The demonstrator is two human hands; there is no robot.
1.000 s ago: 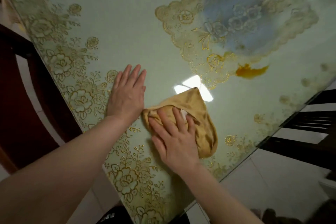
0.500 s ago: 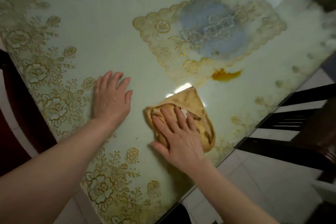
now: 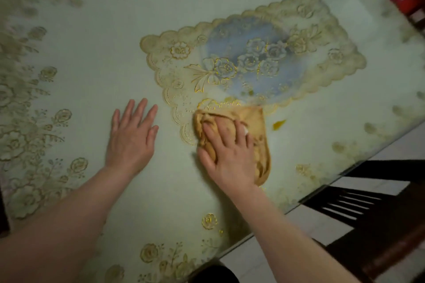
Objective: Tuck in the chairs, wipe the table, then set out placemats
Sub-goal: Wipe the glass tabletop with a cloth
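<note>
1. While pressing down with the right hand (image 3: 230, 156), fingers straight and spread, pins the tan cloth (image 3: 258, 120) to the table (image 3: 92, 64).
2. Rests the left hand (image 3: 131, 138) flat, fingers extended, at 9 o'clock of the cloth, apart from it.
3. Orange stain (image 3: 279, 124) close by at 3 o'clock; lace mat (image 3: 264, 53) at 12.
4. Dark chair (image 3: 391, 220) at 4 o'clock.

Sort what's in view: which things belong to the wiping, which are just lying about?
In the job: right hand pressing tan cloth; left hand flat on table; orange smear beside the cloth.
Lying about: lace mat, dark chair, red object at far corner.
</note>
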